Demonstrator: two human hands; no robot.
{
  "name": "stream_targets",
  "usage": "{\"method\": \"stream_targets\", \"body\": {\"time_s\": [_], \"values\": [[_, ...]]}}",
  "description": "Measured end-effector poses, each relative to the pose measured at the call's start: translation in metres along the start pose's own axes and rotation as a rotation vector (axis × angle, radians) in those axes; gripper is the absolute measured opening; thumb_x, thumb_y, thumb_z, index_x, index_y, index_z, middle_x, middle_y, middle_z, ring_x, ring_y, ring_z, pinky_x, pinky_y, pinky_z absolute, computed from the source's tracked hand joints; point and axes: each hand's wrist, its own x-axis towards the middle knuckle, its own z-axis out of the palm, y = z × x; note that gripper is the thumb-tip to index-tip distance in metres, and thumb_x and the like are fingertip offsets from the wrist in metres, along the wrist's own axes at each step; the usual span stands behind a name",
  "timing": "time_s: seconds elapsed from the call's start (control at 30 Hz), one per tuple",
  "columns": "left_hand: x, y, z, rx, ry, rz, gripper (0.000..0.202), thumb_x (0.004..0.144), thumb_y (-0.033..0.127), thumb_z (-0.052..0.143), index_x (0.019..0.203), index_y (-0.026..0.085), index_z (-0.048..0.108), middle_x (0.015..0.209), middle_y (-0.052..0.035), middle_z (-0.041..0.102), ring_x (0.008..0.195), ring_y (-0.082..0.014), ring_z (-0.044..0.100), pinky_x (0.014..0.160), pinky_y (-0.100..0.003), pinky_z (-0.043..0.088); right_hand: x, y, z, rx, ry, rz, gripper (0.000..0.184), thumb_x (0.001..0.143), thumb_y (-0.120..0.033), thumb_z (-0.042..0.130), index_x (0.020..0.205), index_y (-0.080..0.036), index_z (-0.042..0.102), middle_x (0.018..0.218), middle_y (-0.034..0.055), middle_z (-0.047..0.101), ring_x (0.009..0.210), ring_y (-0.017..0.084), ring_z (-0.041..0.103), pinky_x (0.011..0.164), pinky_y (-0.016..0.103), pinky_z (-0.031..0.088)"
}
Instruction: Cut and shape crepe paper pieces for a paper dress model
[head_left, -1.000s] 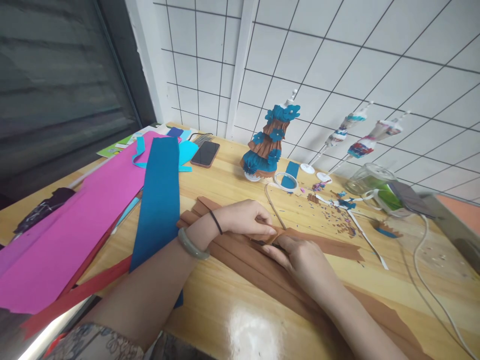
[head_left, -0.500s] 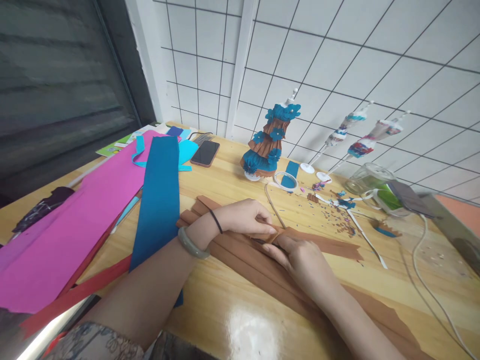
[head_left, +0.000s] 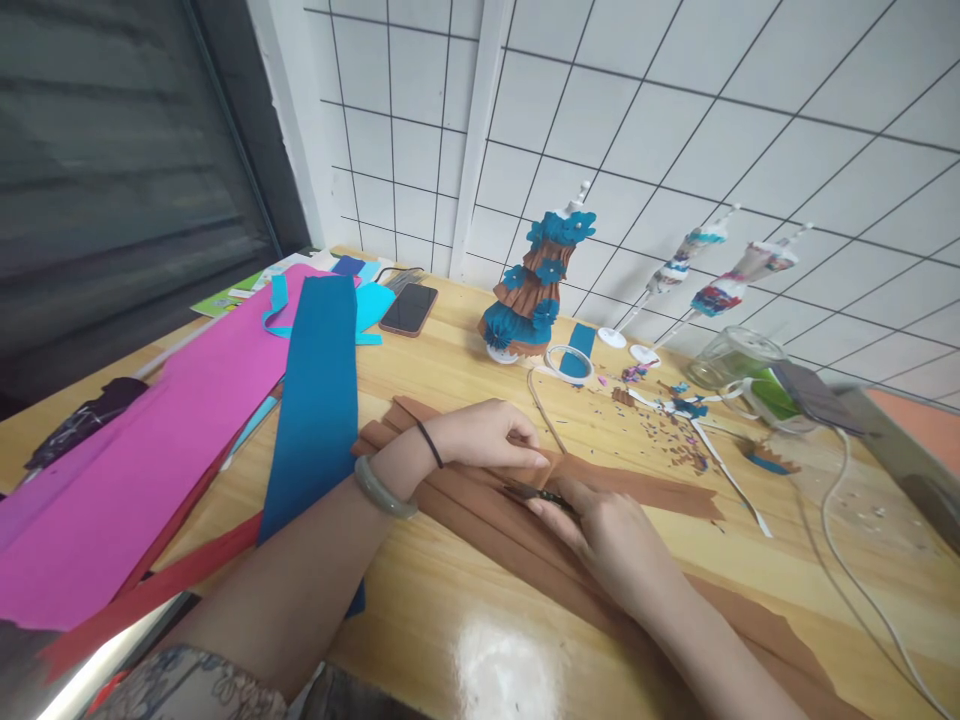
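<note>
A long pleated strip of brown crepe paper lies slantwise across the table under both hands. My left hand, with a bracelet and a dark band at the wrist, is closed, its fingertips pinching a narrower part of this brown paper. Just right of it, my right hand is wrapped round small dark scissors. Their pointed blades aim left along the paper, below my left fingertips; the handles are partly hidden by my fingers. A brown paper end reaches out to the right of my hands.
Blue and pink crepe paper lie at left, near a phone. Behind my hands stand a small mannequin in brown and blue paper, a tape roll, two white mannequins, paper scraps and a clear jar.
My right hand has shifted slightly down and right, away from my left fingertips. The scissors' blades now show more plainly. My left hand stays pinched on the brown paper.
</note>
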Motion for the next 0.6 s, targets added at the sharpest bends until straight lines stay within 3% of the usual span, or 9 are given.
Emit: {"method": "stream_targets", "body": {"time_s": [0.17,0.27,0.4,0.6], "values": [[-0.002,0.002,-0.004,-0.042,-0.03,-0.092,0.034,0.071,0.044,0.063,0.083,0.012,0.067,0.066,0.0001,0.06,0.057,-0.0086,0.049,0.051,-0.018,0.035,-0.024,0.014,0.002,0.067,-0.005,-0.012,0.044,0.08,-0.056,0.049,0.108,-0.023,0.056,0.091,0.0059,0.072,0.081,0.025,0.068,0.065,0.031,0.051],[-0.004,0.002,-0.01,-0.024,-0.062,-0.151,0.041,0.067,0.049,0.065,0.086,0.013,0.067,0.067,-0.0004,0.061,0.058,-0.0091,0.051,0.052,-0.018,0.036,-0.046,0.023,0.007,0.074,0.016,-0.032,0.046,0.077,-0.055,0.054,0.111,-0.024,0.054,0.095,0.0042,0.072,0.081,0.023,0.069,0.063,0.029,0.054],[-0.008,-0.003,-0.018,0.041,-0.094,-0.205,0.044,0.06,0.048,0.071,0.087,0.014,0.067,0.072,-0.0015,0.063,0.061,-0.0107,0.055,0.052,-0.018,0.037,-0.075,0.032,0.017,0.034,0.066,-0.106,0.048,0.077,-0.05,0.057,0.117,-0.024,0.05,0.1,0.0036,0.071,0.084,0.022,0.068,0.064,0.027,0.056],[-0.009,-0.01,-0.02,0.0,-0.187,-0.212,0.035,0.062,0.036,0.073,0.089,0.015,0.068,0.07,-0.0011,0.065,0.062,-0.0114,0.057,0.055,-0.019,0.04,-0.097,0.058,0.02,-0.084,0.095,-0.147,0.032,0.082,-0.03,0.051,0.112,-0.023,0.059,0.1,0.0043,0.071,0.083,0.021,0.069,0.065,0.027,0.057]]}}
